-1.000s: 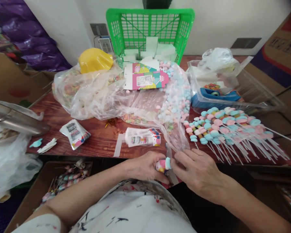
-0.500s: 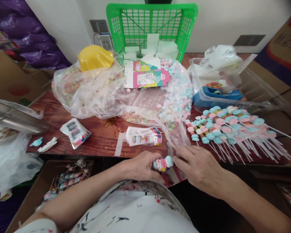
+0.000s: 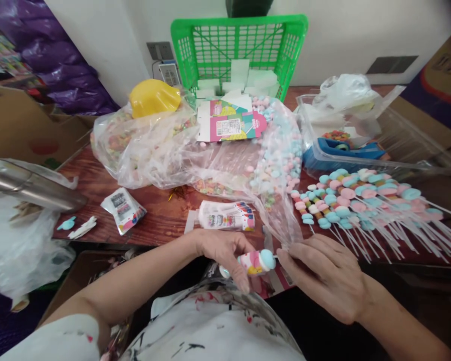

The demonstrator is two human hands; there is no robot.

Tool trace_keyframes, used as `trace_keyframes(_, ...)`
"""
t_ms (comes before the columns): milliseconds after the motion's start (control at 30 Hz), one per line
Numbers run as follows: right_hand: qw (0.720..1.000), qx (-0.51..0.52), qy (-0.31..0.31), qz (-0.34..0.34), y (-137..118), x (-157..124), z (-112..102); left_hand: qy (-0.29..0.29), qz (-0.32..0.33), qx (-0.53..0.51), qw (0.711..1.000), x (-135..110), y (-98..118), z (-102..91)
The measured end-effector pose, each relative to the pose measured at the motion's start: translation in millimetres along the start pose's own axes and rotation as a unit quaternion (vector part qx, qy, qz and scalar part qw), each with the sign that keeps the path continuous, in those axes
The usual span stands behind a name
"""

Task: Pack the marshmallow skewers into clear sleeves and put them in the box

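Observation:
My left hand (image 3: 223, 253) is closed on a candy skewer (image 3: 253, 262) of pink, white and blue pieces, held level just in front of the table's near edge. Its blue end points right. My right hand (image 3: 325, 273) pinches at that blue end, fingers pressed together on the thin stick. A pile of finished candy skewers (image 3: 361, 200) with white sticks lies on the table beyond my right hand. A clear bag of pink and blue candies (image 3: 276, 155) spreads above both hands.
A stack of printed wrappers (image 3: 227, 216) lies by my left hand. Further off are a green basket (image 3: 240, 50), a yellow bowl (image 3: 154, 98), a clear tub (image 3: 379, 145), a small packet (image 3: 123, 210) and a metal cylinder (image 3: 30, 185). A cardboard box (image 3: 78, 281) sits below the table.
The skewer has slid out to the right of my left hand, showing more of its length. Both hands dropped slightly toward my lap.

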State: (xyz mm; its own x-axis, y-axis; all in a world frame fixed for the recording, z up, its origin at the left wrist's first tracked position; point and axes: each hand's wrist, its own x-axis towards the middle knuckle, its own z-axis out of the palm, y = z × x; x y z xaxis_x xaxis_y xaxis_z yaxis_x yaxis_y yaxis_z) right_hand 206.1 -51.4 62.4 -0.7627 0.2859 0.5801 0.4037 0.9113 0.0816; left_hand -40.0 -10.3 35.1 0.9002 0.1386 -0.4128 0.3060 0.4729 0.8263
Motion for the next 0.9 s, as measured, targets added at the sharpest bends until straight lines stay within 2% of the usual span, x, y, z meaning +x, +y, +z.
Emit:
trace_keyframes(67,1.000,-0.006,0.007,-0.024,1,2,-1,-0.046,-0.007,0.000,0.999,9,-1,-0.1)
trace_keyframes(100,0.999,-0.012,0.008,-0.037,2,3,-2,-0.043,-0.007,0.005,0.999,13,-1,1.4)
trace_keyframes(200,0.998,-0.044,0.000,-0.042,5,6,-3,0.042,-0.008,0.018,0.999,20,-4,7.5)
trace_keyframes(333,0.995,-0.071,-0.067,-0.005,7,11,1,0.131,-0.019,0.066,0.989,15,-5,11.6)
trace_keyframes(400,0.991,-0.074,-0.106,0.015,6,11,5,0.193,0.016,0.136,0.971,11,-5,12.5)
trace_keyframes(500,0.986,-0.068,-0.145,0.043,4,11,11,0.284,0.081,0.251,0.922,7,-6,14.6)
trace_keyframes(567,0.984,-0.060,-0.158,0.057,2,11,12,0.320,0.095,0.294,0.896,6,-6,16.8)
trace_keyframes(767,0.976,-0.096,-0.182,0.068,-6,22,8,0.366,0.116,0.340,0.859,7,-8,25.5)
trace_keyframes(900,0.974,-0.127,-0.180,0.060,-17,32,14,0.366,0.115,0.341,0.858,10,-11,27.0)
